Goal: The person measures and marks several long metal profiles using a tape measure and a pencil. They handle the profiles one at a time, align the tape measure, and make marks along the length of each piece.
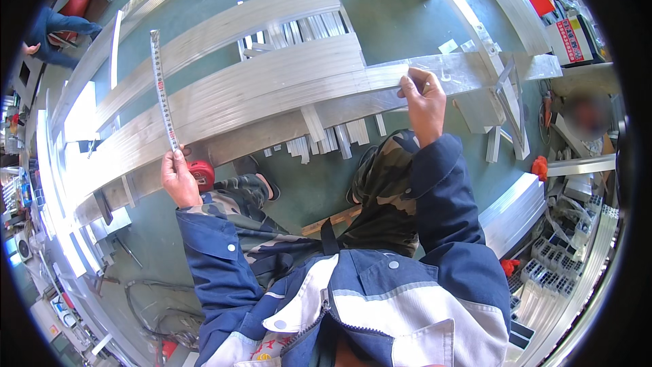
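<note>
My left hand (180, 178) is closed on a tape measure, with its red case (201, 175) beside the palm. From my fingers the extended blade (162, 92) runs away from me, across the long silvery aluminium profiles (272, 78). These profiles lie side by side in front of me, from lower left to upper right. My right hand (426, 103) is at the right end of the nearest ones, thumb and forefinger pinched together by that end. A small pale spot shows between its fingers; I cannot make out what they hold.
Underneath, a wide metal beam (468, 71) bears the profiles. Short aluminium pieces (339, 137) lie lower down, near my feet. To the right are stacked profiles (513, 214) and a slanting metal frame (506, 105). Another person's legs (61, 34) show at the far left. Cables (153, 299) lie at lower left.
</note>
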A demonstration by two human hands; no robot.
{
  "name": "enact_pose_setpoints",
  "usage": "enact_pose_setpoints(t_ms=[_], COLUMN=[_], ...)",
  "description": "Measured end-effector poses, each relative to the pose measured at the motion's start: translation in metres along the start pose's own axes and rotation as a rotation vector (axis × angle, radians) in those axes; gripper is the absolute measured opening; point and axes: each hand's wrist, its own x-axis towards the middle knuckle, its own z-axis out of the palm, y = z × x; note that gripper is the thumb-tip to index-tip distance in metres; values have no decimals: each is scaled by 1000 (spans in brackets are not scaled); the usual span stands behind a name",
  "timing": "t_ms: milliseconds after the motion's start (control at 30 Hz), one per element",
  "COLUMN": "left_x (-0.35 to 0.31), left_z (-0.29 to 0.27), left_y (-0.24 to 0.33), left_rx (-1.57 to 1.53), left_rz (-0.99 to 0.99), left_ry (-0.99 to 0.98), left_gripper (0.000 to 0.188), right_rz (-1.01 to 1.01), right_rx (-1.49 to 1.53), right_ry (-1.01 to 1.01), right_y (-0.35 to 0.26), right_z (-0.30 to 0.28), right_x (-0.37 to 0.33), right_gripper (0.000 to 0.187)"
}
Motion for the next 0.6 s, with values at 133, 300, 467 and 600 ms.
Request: enact_pose_setpoints(t_ms=[133, 300, 467, 600], left_x=[0, 0, -1, -2], left_z=[0, 1, 1, 2], left_y=[1, 1, 2, 5], left_rx=[-4, 5, 3, 9], left_rz=[11, 12, 31, 18], left_ry=[6, 17, 24, 25], left_gripper=[22, 21, 20, 20], right_rz=[-1, -1, 3, 0], right_rx=[6, 45, 52, 66], right_ry=[4, -6, -5, -15], right_y=[1, 3, 2, 2], right_z=[0, 1, 2, 3], right_x=[-1, 0, 0, 0], right_gripper=[20, 20, 20, 20])
